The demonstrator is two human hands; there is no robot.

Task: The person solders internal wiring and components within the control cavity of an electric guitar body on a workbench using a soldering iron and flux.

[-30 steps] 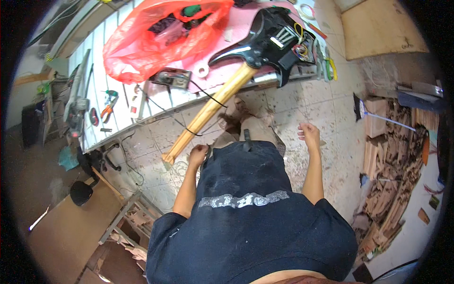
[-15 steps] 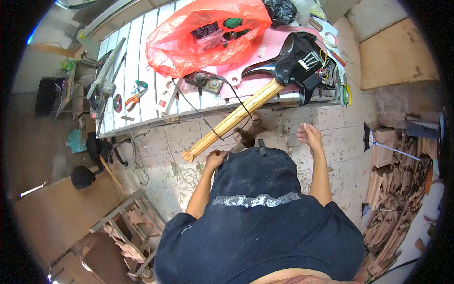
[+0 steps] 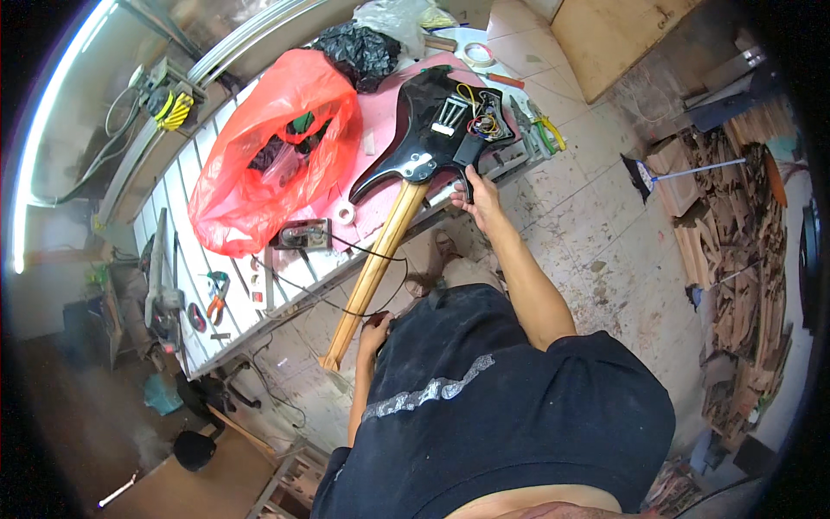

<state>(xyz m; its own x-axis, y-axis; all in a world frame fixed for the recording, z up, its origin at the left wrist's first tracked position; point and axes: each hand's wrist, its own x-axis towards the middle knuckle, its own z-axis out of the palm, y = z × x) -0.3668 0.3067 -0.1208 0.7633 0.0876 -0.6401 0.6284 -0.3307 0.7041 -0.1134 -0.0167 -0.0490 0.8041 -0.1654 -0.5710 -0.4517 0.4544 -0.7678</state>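
Observation:
A black electric guitar [image 3: 421,130] lies back side up on the bench, its pale wooden neck [image 3: 378,268] sticking out past the near edge. Springs [image 3: 449,114] and a wired control cavity [image 3: 490,126] show uncovered in its body. My right hand [image 3: 481,204] grips the body's near horn, thumb on top and fingers below. Low by my waist, beside the neck, my left hand [image 3: 373,336] is closed around something dark that I cannot make out. A black cable [image 3: 355,313] loops across the neck.
A red plastic bag [image 3: 220,186] stands open left of the guitar on the slatted white bench [image 3: 192,166]. Pink foam [image 3: 374,212] lies under the body. Around are a tape roll [image 3: 477,55], orange-handled pliers [image 3: 216,297], yellow-green pliers [image 3: 548,131] and stacked wood pieces [image 3: 735,259].
My right hand has gone from hanging free beside me to gripping the guitar's horn. The view has turned, and my left hand stays low near the neck.

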